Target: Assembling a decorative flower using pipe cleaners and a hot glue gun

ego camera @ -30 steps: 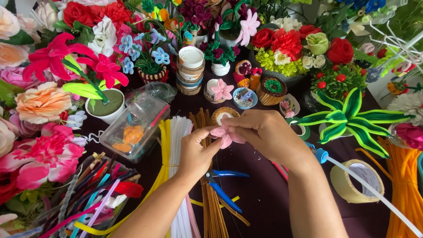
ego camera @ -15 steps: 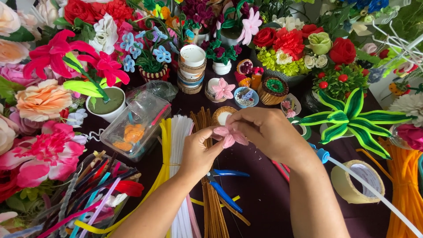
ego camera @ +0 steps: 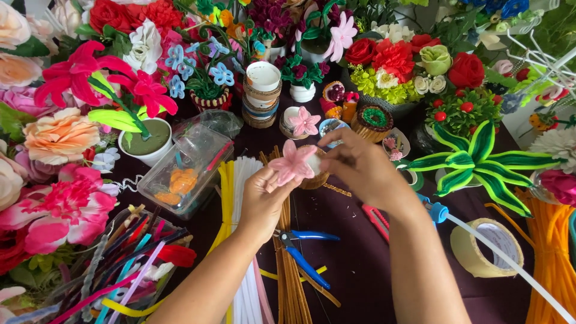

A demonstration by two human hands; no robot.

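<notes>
- Left hand (ego camera: pixel 264 198) pinches a small pink five-petal flower of fuzzy craft wire (ego camera: pixel 293 163) from below, thumb and fingers closed on its base; flower faces up toward the camera.
- Right hand (ego camera: pixel 360 168) curled over from the right of the pink flower, fingertips closed at its back edge; what they grip there is hidden, cannot tell whether it is a stem or wrap.
- Behind the flower, touching or nearly so: a small round twine-wrapped pot (ego camera: pixel 315 177), partly covered by both hands.
- Below the flower on the dark purple tablecloth (ego camera: pixel 354 270): blue-handled pliers (ego camera: pixel 303 252), lying free, across a bundle of brown fuzzy stems (ego camera: pixel 291 282).
- Left of the flower: white fuzzy stems (ego camera: pixel 246 180), yellow ones beside them, then a clear plastic box with orange pieces (ego camera: pixel 183 171).
- Right of the flower, well apart: roll of beige tape (ego camera: pixel 483 249); a striped green-yellow wire plant (ego camera: pixel 480 159) above it.
- Step in hand, my read: seating or fixing the flower at the pot. To do it well, keep the left pinch low on the base so petals are not crushed, work only with the right fingertips, keep the flower level.
- Versus a second ago: flower sits a touch higher and turned more open to the camera; right hand shifted further right off the petals; the pliers are now uncovered; the table items are unmoved.
</notes>
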